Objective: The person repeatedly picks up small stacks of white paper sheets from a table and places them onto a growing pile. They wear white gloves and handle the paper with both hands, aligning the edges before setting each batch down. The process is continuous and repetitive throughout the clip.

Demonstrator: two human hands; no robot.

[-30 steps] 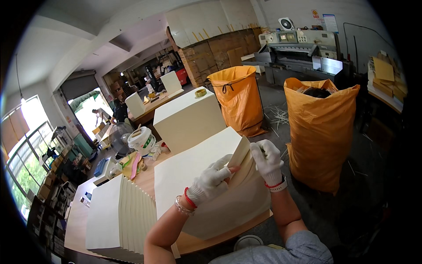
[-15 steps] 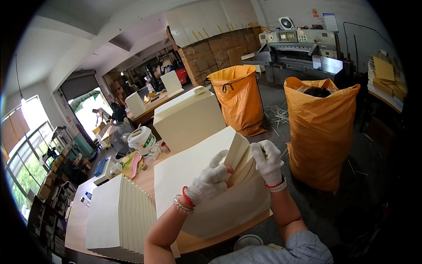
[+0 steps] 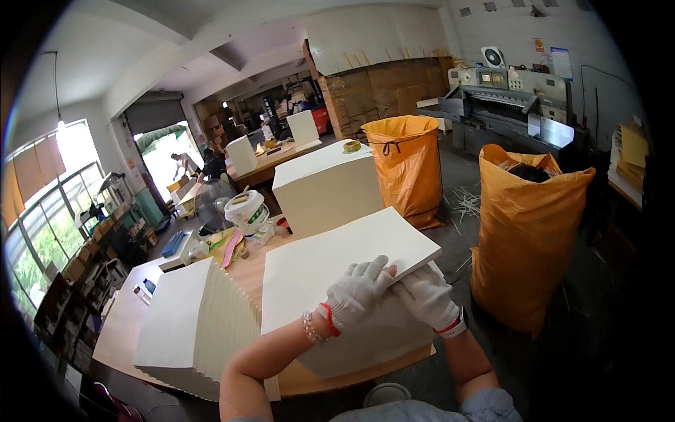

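A tall stack of cream paper sheets (image 3: 316,271) stands on the wooden table in front of me. My left hand (image 3: 357,290), in a white knit glove with bare fingertips showing, grips the near edge of the upper sheets, fingers on top and thumb at the edge. Those upper sheets form a thick layer that stands a little apart from the rest at the right corner. Just under that layer, my gloved right hand (image 3: 427,295) lies with its fingers stretched out along the stack's near edge; its fingertips are partly covered.
Left of the stack is a fanned, stepped pile of cream paper (image 3: 176,316). Behind stand another tall paper stack (image 3: 330,190) with a tape roll (image 3: 351,146) on it and a white bucket (image 3: 246,212). Two orange sacks (image 3: 402,169) (image 3: 524,239) stand at the right; scraps litter the floor.
The bent-up corner of the upper sheets has come down nearly flat. My right hand has turned from a raised, curled pose to lying at the edge. The view has shifted left.
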